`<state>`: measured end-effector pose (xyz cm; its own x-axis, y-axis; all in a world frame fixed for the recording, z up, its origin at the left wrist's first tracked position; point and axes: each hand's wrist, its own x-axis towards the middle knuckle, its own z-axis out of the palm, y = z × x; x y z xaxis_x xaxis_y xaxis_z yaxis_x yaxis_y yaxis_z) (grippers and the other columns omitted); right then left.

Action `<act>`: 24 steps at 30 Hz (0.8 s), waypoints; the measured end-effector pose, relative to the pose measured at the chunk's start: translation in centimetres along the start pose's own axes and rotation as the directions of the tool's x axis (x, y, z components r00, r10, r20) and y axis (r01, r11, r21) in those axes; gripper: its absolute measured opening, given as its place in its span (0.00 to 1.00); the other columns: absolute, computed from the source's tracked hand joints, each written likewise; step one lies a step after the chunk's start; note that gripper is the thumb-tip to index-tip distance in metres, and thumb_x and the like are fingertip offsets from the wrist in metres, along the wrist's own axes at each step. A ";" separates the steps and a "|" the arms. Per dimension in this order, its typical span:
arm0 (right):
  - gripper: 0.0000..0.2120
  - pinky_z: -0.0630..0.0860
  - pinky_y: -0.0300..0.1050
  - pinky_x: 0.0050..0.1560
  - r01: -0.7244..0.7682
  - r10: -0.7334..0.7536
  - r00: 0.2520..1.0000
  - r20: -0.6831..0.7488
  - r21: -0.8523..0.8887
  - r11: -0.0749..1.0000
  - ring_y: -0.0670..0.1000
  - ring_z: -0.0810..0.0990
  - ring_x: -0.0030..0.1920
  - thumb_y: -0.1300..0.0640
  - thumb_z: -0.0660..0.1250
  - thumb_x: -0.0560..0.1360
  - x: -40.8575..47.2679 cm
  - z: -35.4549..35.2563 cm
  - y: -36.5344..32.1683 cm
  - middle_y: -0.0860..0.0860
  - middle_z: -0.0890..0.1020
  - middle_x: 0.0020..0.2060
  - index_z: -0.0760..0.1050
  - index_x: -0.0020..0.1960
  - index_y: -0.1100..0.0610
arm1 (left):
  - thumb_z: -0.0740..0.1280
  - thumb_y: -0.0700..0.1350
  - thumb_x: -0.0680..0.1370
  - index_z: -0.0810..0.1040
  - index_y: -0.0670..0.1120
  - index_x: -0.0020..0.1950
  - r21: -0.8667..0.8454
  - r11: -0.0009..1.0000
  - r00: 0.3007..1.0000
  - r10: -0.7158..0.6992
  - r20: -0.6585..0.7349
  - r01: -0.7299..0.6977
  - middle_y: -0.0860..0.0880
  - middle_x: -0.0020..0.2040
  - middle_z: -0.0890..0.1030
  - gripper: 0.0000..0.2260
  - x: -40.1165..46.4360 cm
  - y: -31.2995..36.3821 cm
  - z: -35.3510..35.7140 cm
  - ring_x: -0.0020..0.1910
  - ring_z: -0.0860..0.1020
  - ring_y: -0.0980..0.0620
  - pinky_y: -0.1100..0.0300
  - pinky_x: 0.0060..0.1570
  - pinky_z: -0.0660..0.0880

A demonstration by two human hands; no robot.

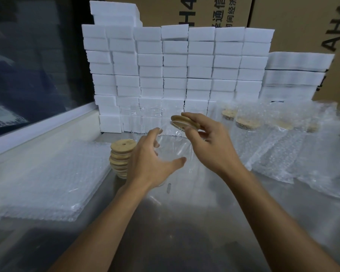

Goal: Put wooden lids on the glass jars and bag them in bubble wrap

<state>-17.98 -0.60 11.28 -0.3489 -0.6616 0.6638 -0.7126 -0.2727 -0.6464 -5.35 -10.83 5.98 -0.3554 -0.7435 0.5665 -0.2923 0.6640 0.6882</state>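
My left hand [151, 160] curls round a clear glass jar [175, 148], tilted with its mouth pointing away and up. At that mouth my right hand [208, 138] pinches a round wooden lid [182, 121] with a small hole in it. A stack of several more wooden lids [121, 156] stands just left of my left hand. A pile of flat bubble-wrap bags [47, 179] lies at the left of the metal table [185, 222]. More clear jars [145, 116] stand behind, hard to make out.
Several jars with lids, bagged in bubble wrap [273, 134], lie in a row at the right. A wall of stacked white foam blocks [175, 65] stands at the back, with cardboard boxes [302, 26] behind it. A dark window [28, 55] borders the left.
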 end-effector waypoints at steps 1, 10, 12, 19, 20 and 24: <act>0.17 0.78 0.44 0.63 -0.008 0.008 1.000 0.013 0.010 1.000 0.41 0.80 0.60 0.59 0.64 0.81 -0.1 0.1 0.0 0.41 0.83 0.59 0.79 0.67 0.51 | 0.72 0.72 0.55 0.68 0.59 0.67 0.006 1.000 1.000 -0.007 -0.004 0.007 0.55 0.53 0.77 0.43 0.1 0.2 -0.2 0.46 0.78 0.55 0.50 0.45 0.81; 0.15 0.73 0.45 0.69 -0.062 0.050 0.996 0.080 0.160 0.985 0.39 0.78 0.64 0.51 0.64 0.83 -0.3 0.9 -0.1 0.43 0.83 0.63 0.78 0.69 0.51 | 0.76 0.66 0.52 0.76 0.55 0.58 -0.234 0.956 0.976 -0.138 0.167 0.175 0.55 0.44 0.82 0.37 0.2 1.6 -1.8 0.41 0.82 0.54 0.55 0.42 0.80; 0.14 0.75 0.40 0.65 -0.105 0.083 0.993 0.089 0.274 0.956 0.41 0.81 0.61 0.52 0.64 0.83 -0.3 0.8 -0.2 0.46 0.85 0.59 0.81 0.65 0.54 | 0.78 0.60 0.54 0.78 0.51 0.56 -0.348 0.891 0.918 -0.158 0.363 0.291 0.49 0.44 0.84 0.34 0.3 1.9 -2.2 0.38 0.83 0.49 0.51 0.39 0.79; 0.10 0.79 0.50 0.60 -0.357 0.272 0.934 0.232 0.570 0.740 0.53 0.85 0.55 0.49 0.71 0.72 0.2 0.1 0.5 0.52 0.87 0.49 0.87 0.48 0.52 | 0.77 0.54 0.60 0.79 0.46 0.56 -0.429 0.777 0.707 -0.029 0.707 0.461 0.44 0.46 0.83 0.27 0.0 2.9 -2.8 0.39 0.82 0.41 0.49 0.39 0.80; 0.09 0.79 0.47 0.58 -0.359 0.299 0.933 0.199 0.558 0.748 0.52 0.85 0.54 0.49 0.71 0.71 0.2 0.2 0.7 0.50 0.87 0.47 0.88 0.47 0.50 | 0.78 0.56 0.58 0.79 0.49 0.56 -0.342 0.876 0.784 -0.061 0.618 0.338 0.48 0.45 0.83 0.29 0.1 3.3 -2.7 0.39 0.83 0.44 0.49 0.40 0.81; 0.08 0.76 0.42 0.52 -0.394 0.413 0.909 0.065 0.461 0.795 0.44 0.85 0.49 0.45 0.71 0.76 -0.2 1.4 1.0 0.43 0.86 0.44 0.85 0.46 0.47 | 0.76 0.64 0.56 0.71 0.58 0.65 0.262 0.962 0.967 0.002 0.256 -0.071 0.59 0.49 0.77 0.39 -0.1 4.3 -2.0 0.46 0.78 0.54 0.57 0.43 0.75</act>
<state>-17.76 -1.72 9.93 -0.5714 -0.7592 0.3117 -0.1488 -0.2777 -0.9491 -4.76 -8.05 9.75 -0.5712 -0.6973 0.4330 -0.4888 0.7128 0.5030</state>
